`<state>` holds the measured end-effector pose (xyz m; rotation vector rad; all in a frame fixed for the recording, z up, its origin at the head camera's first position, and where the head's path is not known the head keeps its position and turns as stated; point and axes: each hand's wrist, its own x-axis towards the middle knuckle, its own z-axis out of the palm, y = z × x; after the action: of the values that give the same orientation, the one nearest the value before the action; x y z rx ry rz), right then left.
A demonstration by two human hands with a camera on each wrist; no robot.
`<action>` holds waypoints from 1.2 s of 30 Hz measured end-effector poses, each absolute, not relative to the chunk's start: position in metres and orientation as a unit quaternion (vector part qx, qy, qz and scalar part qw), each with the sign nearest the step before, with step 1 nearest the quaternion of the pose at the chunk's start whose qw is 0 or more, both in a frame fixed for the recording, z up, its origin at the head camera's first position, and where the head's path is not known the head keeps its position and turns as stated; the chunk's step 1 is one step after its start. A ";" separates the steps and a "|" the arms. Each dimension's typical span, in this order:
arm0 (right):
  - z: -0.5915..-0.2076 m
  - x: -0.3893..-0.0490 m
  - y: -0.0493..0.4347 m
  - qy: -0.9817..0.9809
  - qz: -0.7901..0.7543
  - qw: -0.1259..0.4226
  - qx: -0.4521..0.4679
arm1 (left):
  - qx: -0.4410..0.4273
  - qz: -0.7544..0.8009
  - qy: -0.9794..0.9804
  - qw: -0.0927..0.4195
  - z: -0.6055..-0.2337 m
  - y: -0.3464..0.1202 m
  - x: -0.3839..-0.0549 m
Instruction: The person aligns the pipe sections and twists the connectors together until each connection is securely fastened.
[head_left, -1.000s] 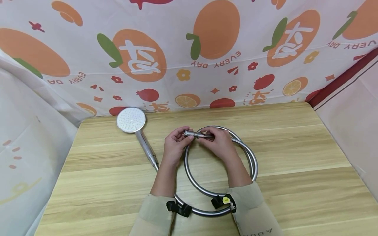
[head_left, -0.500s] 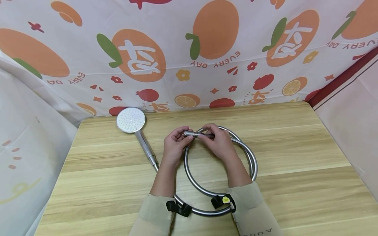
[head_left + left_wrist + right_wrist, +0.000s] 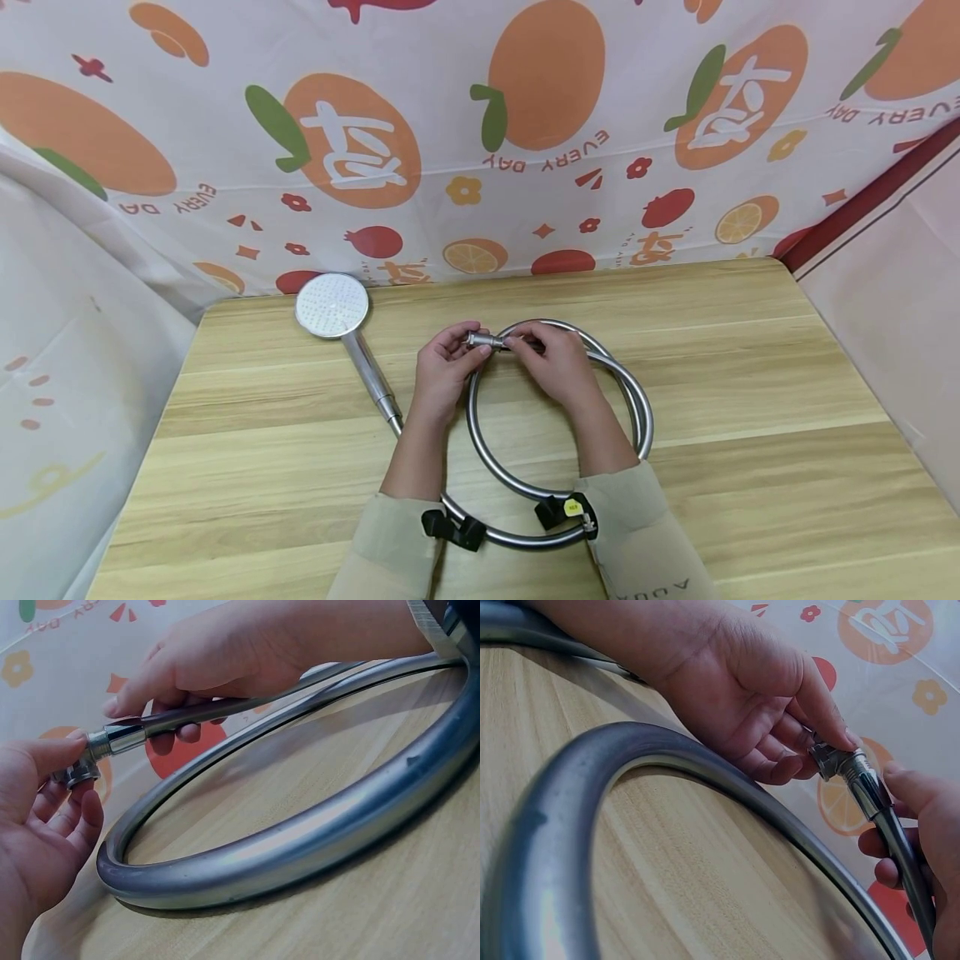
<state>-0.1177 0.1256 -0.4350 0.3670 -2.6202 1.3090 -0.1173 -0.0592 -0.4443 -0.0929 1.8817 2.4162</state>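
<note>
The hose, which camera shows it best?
The head view: it shows the coiled hose nearly whole, though the right hand and right sleeve cover stretches. The left wrist view gives only close-up parts, cut off at right; the right wrist view likewise, cut off at left and bottom.

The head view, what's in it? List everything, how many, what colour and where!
table: one, light wood, in the middle
shower head: one, silver with whitish face, back left of the table
hose: one, silver-grey, looped on the table
metal fitting: one, silver, at the hose's end
fruit cloth: one, white with coloured prints, behind the table
left cloth: one, whitish, left of the table
strip: one, dark red, right edge of the fruit cloth
right cloth: one, pale, right of the table
sleeves: two, beige, bottom middle
wrist straps: two, black, one per sleeve
left grip: one, bare, pinching the metal fitting
right grip: one, bare, holding the hose
</note>
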 end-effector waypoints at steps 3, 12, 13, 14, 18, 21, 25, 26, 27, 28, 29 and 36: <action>-0.434 -0.117 0.126 -0.885 0.442 0.091 0.120 | -0.030 0.787 0.615 0.039 -0.444 -0.059 -0.117; -0.434 -0.117 0.126 -0.880 0.451 0.083 0.127 | -0.031 0.790 0.611 0.039 -0.445 -0.059 -0.117; -0.434 -0.116 0.126 -0.880 0.450 0.082 0.126 | -0.032 0.791 0.610 0.039 -0.445 -0.059 -0.117; -0.434 -0.117 0.126 -0.880 0.450 0.081 0.125 | -0.032 0.791 0.609 0.039 -0.445 -0.059 -0.117; -0.435 -0.117 0.126 -0.881 0.449 0.084 0.124 | -0.031 0.793 0.608 0.039 -0.445 -0.059 -0.117; -0.435 -0.117 0.126 -0.879 0.451 0.090 0.125 | -0.031 0.792 0.608 0.037 -0.444 -0.059 -0.117; -0.435 -0.117 0.125 -0.879 0.452 0.091 0.122 | -0.030 0.792 0.609 0.035 -0.444 -0.059 -0.117; -0.435 -0.117 0.125 -0.880 0.451 0.090 0.120 | -0.030 0.791 0.610 0.035 -0.444 -0.058 -0.117; -0.435 -0.117 0.125 -0.880 0.451 0.088 0.118 | -0.029 0.791 0.610 0.035 -0.444 -0.058 -0.117; -0.435 -0.117 0.125 -0.881 0.449 0.087 0.118 | -0.029 0.791 0.610 0.035 -0.443 -0.058 -0.116; -0.435 -0.117 0.125 -0.882 0.448 0.087 0.117 | -0.029 0.791 0.610 0.035 -0.443 -0.058 -0.116; -0.437 -0.117 0.127 -0.884 0.442 0.095 0.120 | -0.032 0.796 0.603 0.038 -0.443 -0.058 -0.116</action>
<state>-0.1170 0.1266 -0.4368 0.3556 -2.6210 1.3111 -0.1161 -0.0583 -0.4426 -0.0973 1.8511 2.4414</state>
